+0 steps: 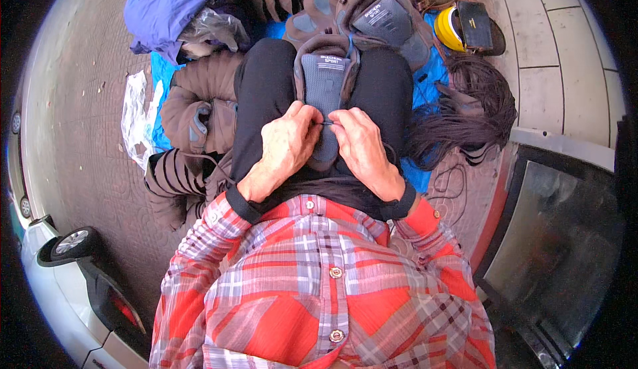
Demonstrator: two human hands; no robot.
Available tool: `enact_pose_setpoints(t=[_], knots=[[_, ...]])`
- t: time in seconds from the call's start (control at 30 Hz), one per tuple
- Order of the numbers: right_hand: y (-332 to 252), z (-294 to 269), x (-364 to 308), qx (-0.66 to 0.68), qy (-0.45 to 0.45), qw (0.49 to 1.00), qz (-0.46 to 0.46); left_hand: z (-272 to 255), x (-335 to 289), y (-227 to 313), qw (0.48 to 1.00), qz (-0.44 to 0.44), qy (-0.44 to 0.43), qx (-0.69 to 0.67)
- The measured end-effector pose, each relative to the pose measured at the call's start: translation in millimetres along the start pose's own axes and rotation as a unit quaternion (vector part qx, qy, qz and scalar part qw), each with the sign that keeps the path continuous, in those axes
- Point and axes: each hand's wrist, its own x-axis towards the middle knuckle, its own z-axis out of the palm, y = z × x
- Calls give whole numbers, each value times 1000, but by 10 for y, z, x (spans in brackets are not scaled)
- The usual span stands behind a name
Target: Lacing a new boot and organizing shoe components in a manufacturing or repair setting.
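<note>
A grey-brown shoe upper (328, 83) with a blue-grey ribbed tongue lies lengthwise on my lap, its collar end pointing away from me. My left hand (287, 142) is closed, thumb and fingertips pinching a short dark shoelace (326, 123) over the tongue. From the other side my right hand (362, 148) pinches the same lace, so the fingertips of both hands nearly meet. The lower end of the upper is partly hidden between my wrists. The lace's full course cannot be made out.
Several similar uppers (382, 20) lie beyond my knees, more (206, 100) at the left. A bundle of dark laces (472, 110) rests right on a blue sheet (425, 87), near a yellow round object (450, 29). A glass-fronted case (558, 229) stands right; a white car (60, 296) is left.
</note>
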Motion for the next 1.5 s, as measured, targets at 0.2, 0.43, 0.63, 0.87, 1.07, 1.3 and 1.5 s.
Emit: enact_pose_setpoints(t=[0.2,0.43,0.63,0.87,1.07,1.3,1.5], knots=[[-9,-12,49,-40,-14,999,34,5,-11,-2,999,-24,-22,-3],[61,52,54,28,-22,997,66,7,-25,1,1000,4,17,-21],[96,106,45,66,1,997,28,38,-18,-7,1000,-18,-7,13],[9,73,34,66,26,997,42,48,-27,-13,1000,4,4,15],[-64,83,40,-62,22,998,14,72,-12,-15,999,18,8,40],[8,54,7,24,10,1000,18,41,5,-7,996,60,14,68],[-117,-15,-39,-64,38,997,18,55,3,3,994,60,-1,95]])
